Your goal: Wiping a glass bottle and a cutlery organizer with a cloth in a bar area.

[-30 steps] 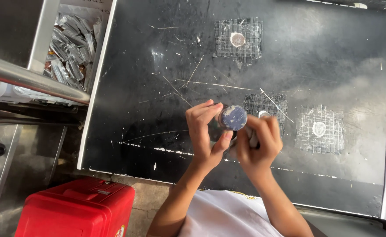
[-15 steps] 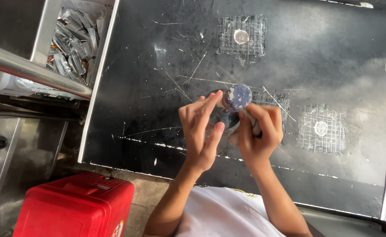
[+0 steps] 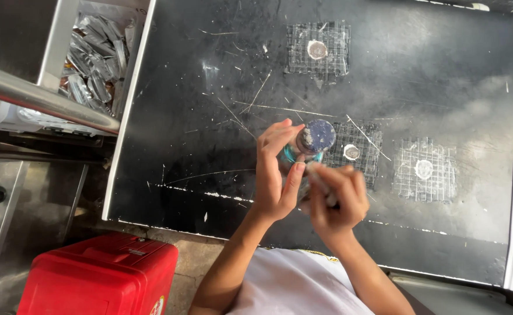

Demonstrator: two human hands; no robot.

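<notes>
My left hand [image 3: 275, 175] grips a small clear bottle with a dark blue cap [image 3: 316, 137], held above a scratched black board [image 3: 210, 105]. My right hand [image 3: 333, 197] is closed around a thin light-coloured stick-like tool [image 3: 319, 181], its tip next to the bottle just below the cap. Both hands hover near the board's front middle. Right behind the bottle lies a wire mesh square [image 3: 355, 153] with a round pale disc at its centre.
Two more mesh squares with pale discs lie on the board, one at the back [image 3: 318, 49] and one to the right [image 3: 424, 169]. A white tray of silvery packets [image 3: 96, 58] sits left of the board. A metal rail [image 3: 46, 102] crosses the left. A red box [image 3: 102, 274] stands below.
The bottle has risen slightly and my left hand's fingers have closed around it again. My right hand has shifted down and now brings the thin tool up beside the bottle.
</notes>
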